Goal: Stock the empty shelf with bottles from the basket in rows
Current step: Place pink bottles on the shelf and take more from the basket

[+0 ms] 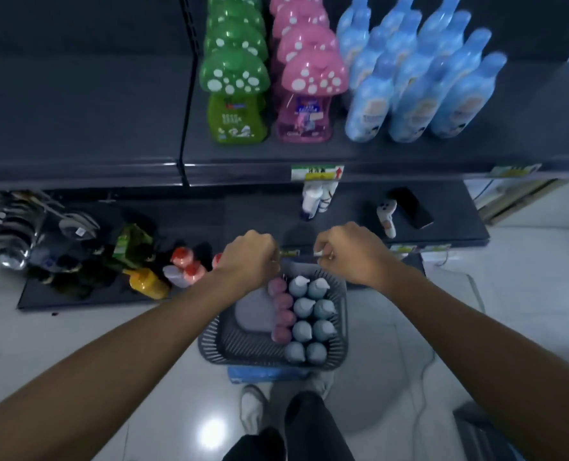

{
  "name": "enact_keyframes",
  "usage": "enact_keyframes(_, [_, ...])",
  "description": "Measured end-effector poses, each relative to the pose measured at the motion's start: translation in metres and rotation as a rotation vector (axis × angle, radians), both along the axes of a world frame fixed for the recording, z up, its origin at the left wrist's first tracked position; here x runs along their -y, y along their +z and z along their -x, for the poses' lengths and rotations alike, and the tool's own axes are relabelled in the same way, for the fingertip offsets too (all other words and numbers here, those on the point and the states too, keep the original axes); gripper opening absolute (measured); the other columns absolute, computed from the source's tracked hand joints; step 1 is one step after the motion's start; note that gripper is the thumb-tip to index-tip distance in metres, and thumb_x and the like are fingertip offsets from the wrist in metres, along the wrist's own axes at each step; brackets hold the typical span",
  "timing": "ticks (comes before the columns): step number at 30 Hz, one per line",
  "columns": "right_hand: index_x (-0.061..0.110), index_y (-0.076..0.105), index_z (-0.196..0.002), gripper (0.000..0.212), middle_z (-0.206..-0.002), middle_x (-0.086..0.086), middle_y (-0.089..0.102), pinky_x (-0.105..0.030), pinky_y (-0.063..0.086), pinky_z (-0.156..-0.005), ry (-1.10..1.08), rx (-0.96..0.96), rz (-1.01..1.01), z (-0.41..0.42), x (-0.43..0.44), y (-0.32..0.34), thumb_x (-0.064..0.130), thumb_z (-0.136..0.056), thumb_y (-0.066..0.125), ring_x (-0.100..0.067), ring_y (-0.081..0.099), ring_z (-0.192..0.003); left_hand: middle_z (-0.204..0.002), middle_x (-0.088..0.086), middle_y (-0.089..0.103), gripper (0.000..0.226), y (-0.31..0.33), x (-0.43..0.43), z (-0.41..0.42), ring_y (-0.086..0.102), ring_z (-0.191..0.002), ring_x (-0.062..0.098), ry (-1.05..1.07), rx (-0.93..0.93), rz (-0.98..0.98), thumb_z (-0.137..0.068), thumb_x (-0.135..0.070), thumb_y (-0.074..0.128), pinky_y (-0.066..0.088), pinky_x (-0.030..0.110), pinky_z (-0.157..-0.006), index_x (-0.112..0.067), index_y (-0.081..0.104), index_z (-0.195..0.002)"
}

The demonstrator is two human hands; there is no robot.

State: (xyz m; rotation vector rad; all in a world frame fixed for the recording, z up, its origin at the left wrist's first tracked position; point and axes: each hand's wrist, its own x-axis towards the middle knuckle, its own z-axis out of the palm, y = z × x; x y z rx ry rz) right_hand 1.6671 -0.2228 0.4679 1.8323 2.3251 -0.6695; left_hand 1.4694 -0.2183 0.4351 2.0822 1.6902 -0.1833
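Left hand (248,257) and right hand (349,252), fingers (323,249) clenched, apparently grip the far rim of the basket (342,327), upright bottles (309,314) just below them.

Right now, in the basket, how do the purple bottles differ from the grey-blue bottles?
The purple bottles have round tops; the grey-blue bottles have pointed tops. The purple bottles stand in one row, the grey-blue bottles in two rows beside them. Both kinds stand upright in the basket.
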Motion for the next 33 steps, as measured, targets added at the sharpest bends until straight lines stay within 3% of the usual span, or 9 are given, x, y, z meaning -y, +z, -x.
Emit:
enact_keyframes(2, [0.028, 0.072, -0.103, 0.02, -0.104, -0.001, 0.073, -0.039, 0.056, -0.084, -0.008, 0.021, 0.039, 0.005, 0.003, -0.035, 0.026, -0.085, 0.062, -0.027, 0.066, -0.099, -0.107, 0.016, 0.068, 0.025, -0.037, 0.003, 0.006, 0.066, -0.098, 0.041, 0.001, -0.025, 0.032, -0.085, -0.025, 0.06, 0.056, 0.042, -0.077, -0.02, 0.073, -0.105])
enact_keyframes(8, [0.018, 0.069, -0.113, 0.026, -0.11, -0.011, 0.068, -0.04, 0.053, -0.081, 0.023, 0.069, 0.074, 0.018, 0.008, -0.134, 0.019, -0.09, 0.056, -0.035, 0.064, -0.104, -0.121, 0.014, 0.068, 0.03, -0.141, -0.001, 0.01, 0.065, -0.11, 0.037, 0.005, -0.026, 0.07, -0.091, -0.025, 0.06, 0.055, 0.045, -0.088, -0.019, 0.069, -0.12])
enact_keyframes(15, [0.018, 0.064, -0.116, 0.025, -0.115, -0.009, 0.063, -0.038, 0.049, -0.081, 0.044, 0.05, 0.097, 0.042, 0.001, -0.233, 0.021, -0.094, 0.053, -0.032, 0.062, -0.104, -0.12, 0.004, 0.066, 0.027, -0.219, -0.02, 0.004, 0.066, -0.103, 0.03, -0.014, 0.042, -0.023, -0.091, -0.014, 0.055, 0.055, 0.044, -0.082, -0.02, 0.066, -0.115])
enact_keyframes(20, [0.01, 0.062, -0.112, 0.022, -0.113, -0.013, 0.06, -0.04, 0.047, -0.067, 0.125, 0.102, 0.095, 0.056, 0.009, -0.283, 0.011, -0.091, 0.054, -0.035, 0.064, -0.097, -0.12, 0.0, 0.066, 0.036, -0.255, -0.017, 0.003, 0.065, -0.107, 0.025, -0.085, 0.076, -0.036, -0.092, -0.015, 0.058, 0.054, 0.039, -0.084, -0.027, 0.066, -0.125])
enact_keyframes(25, [0.009, 0.059, -0.119, 0.028, -0.12, -0.015, 0.059, -0.041, 0.054, -0.073, 0.178, 0.121, 0.091, 0.058, 0.011, -0.311, 0.014, -0.091, 0.056, -0.035, 0.061, -0.104, -0.133, -0.004, 0.062, 0.044, -0.274, -0.012, 0.003, 0.062, -0.115, 0.023, -0.063, 0.108, -0.053, -0.097, -0.018, 0.056, 0.052, 0.036, -0.088, -0.03, 0.058, -0.139])
enact_keyframes(33, [0.01, 0.06, -0.121, 0.03, -0.115, -0.013, 0.061, -0.042, 0.054, -0.068, 0.157, 0.088, 0.056, 0.059, 0.011, -0.322, 0.01, -0.091, 0.054, -0.035, 0.063, -0.101, -0.118, -0.003, 0.066, 0.028, -0.279, -0.025, -0.003, 0.066, -0.106, 0.024, -0.111, 0.06, -0.038, -0.096, -0.022, 0.058, 0.055, 0.04, -0.087, -0.028, 0.065, -0.123])
